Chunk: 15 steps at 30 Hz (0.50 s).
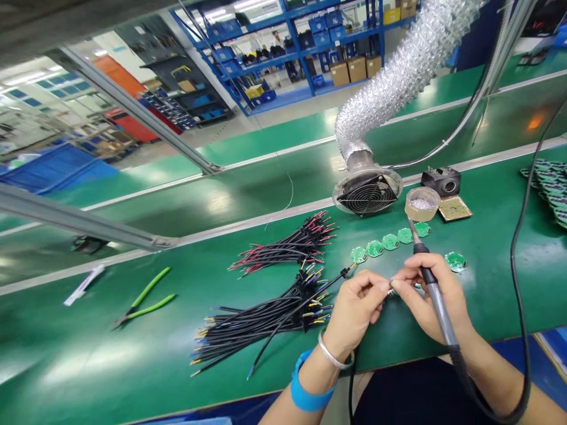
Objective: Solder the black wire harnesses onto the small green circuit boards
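Note:
My left hand (361, 307), with a bracelet and a blue band at the wrist, is closed in a pinch. Its fingertips meet those of my right hand (436, 295) over something tiny, mostly covered by the fingers. A soldering iron (439, 307) rests in my right hand, its tip pointing up and away. Beyond the hands runs a row of small green circuit boards (390, 242); one more board (455, 261) lies to the right. A black cable (328, 285) reaches the leftmost board. Beside my left hand lies a bundle of black cables (261, 316) with coloured wire ends.
Farther back are red-ended cables (283, 245), a fume extractor (367, 192), a round tub (422, 205) and a soldering iron stand (443, 182). Green-handled cutters (146, 301) lie left. Stacked boards (551, 189) sit far right. The iron's cord (514, 254) loops along the right.

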Available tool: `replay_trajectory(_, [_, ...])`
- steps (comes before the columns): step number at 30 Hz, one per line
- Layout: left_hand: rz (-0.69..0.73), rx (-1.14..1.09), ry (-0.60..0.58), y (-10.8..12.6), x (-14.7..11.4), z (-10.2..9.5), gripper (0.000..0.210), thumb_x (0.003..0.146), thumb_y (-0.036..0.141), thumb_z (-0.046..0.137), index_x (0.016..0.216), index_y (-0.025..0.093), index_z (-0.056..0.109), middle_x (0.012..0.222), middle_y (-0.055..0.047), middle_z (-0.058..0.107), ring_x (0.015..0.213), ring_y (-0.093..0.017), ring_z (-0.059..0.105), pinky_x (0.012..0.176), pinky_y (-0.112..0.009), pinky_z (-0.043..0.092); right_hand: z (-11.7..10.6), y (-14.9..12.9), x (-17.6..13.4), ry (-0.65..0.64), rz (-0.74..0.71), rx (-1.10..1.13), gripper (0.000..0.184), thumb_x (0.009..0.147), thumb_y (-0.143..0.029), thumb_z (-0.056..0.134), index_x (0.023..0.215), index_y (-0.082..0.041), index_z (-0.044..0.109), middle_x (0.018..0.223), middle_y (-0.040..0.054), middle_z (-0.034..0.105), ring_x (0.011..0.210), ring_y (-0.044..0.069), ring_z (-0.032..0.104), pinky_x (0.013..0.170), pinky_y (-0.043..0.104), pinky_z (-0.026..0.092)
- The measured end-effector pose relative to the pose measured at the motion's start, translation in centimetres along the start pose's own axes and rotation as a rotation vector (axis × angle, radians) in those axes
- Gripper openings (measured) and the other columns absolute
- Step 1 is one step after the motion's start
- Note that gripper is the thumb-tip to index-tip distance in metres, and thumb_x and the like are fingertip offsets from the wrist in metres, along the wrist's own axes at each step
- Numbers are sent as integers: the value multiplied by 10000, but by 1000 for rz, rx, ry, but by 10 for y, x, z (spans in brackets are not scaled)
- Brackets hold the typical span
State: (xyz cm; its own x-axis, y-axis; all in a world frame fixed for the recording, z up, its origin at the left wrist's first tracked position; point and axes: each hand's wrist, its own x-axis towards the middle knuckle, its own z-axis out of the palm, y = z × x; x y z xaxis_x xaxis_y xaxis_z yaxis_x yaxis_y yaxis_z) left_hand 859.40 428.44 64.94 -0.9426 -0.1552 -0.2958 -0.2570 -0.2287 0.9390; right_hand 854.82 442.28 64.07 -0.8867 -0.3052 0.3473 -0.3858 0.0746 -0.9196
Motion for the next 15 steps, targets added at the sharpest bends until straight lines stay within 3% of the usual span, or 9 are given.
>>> replay_trajectory(3, [109,56,150,-4,-2,3,272,766,396,624,710,147,528,596,63,401,414,-19,315,380,-167,223,14,2,-15,127,-51,-68,232,807,-168,611,985,-217,469,763,-8,604,653,102,592,631,234,521])
replay_trajectory(5, [102,56,179,-8,-3,4,272,784,403,596,720,152,515,586,67,391,431,-27,300,403,-172,228,23,6,-25,142,-40,-53,194,813,-159,593,954,-214,472,754,-10,585,652,100,585,630,229,516])
replay_trajectory(11, [33,175,127,-12,-9,0,264,815,417,554,749,169,491,549,80,333,440,-45,276,419,-182,222,28,12,-22,33,142,212,344,822,-199,587,1111,-226,402,910,41,591,769,124,611,679,253,549])
replay_trajectory(15, [2,120,55,-13,-12,1,280,824,443,534,768,177,469,549,78,373,425,-39,275,408,-174,209,26,10,-12,30,151,260,306,841,-204,577,1090,-226,402,811,4,564,680,95,586,617,217,541])
